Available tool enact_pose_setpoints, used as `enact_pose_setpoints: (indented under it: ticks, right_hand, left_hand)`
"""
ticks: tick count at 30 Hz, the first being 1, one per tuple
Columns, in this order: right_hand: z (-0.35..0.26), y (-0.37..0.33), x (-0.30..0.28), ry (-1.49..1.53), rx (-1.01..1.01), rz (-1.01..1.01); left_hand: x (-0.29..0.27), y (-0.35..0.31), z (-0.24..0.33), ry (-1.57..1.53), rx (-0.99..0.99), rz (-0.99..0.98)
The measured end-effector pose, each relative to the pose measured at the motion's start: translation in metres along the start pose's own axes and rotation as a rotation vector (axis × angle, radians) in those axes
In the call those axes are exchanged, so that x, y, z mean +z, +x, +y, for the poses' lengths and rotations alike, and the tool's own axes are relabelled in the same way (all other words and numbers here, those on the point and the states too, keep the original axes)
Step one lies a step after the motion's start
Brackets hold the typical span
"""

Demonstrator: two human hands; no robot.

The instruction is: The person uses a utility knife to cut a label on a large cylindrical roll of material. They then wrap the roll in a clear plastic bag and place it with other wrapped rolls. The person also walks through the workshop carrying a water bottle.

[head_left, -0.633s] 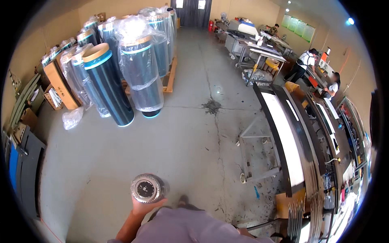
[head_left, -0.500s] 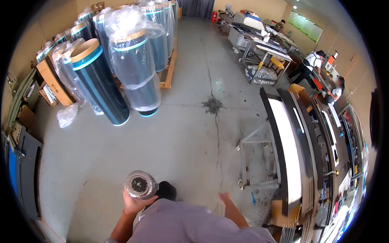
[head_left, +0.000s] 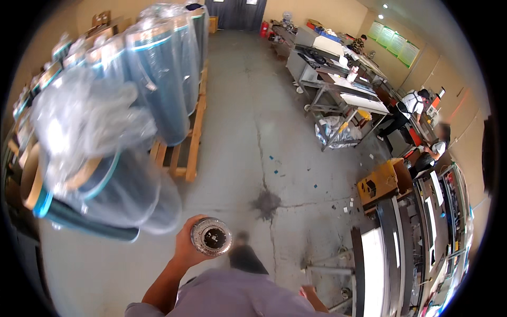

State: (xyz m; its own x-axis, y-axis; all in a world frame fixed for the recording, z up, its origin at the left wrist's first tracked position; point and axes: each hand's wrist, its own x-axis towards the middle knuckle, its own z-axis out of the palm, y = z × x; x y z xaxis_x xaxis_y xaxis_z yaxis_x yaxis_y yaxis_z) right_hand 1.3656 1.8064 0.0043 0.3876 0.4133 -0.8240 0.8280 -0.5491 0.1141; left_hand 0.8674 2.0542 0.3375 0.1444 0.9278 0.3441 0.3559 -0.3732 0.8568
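Note:
My left hand (head_left: 191,244) is wrapped round a silvery cup-like container (head_left: 211,236), held upright in front of my body. From above it shows a shiny ring rim and a dark centre with pale specks; whether that centre is a lid or the contents I cannot make out. Low by my side hangs my right hand (head_left: 308,291), blurred and partly cut off by my shirt, near the legs of a metal trolley (head_left: 332,270). Its fingers are too unclear to read.
Tall film rolls in clear plastic (head_left: 158,90) stand at left, several on a wooden pallet (head_left: 196,132). At right are long dark panels (head_left: 388,248), a cardboard box (head_left: 377,182) and metal worktables (head_left: 338,90). Two people (head_left: 409,111) work there. Small scraps (head_left: 346,210) litter the floor.
I have walked forward: the rolls, worktables and box are nearer. The container in my left hand has moved right in view. My right hand has dropped lower.

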Motion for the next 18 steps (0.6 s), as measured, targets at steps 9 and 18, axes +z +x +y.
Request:
enact_pose_setpoints:
  ticks: [9, 18]
  right_hand:
    - [-0.135, 0.217, -0.289, -0.523, -0.337, -0.104]
    - [-0.626, 0.351, -0.839, 0.655, -0.777, 0.493]
  left_hand:
    - [0.058, 0.361, -0.117, 0.011, -0.058, 0.254]
    - [0.092, 0.665, -0.246, 0.088, -0.283, 0.394]
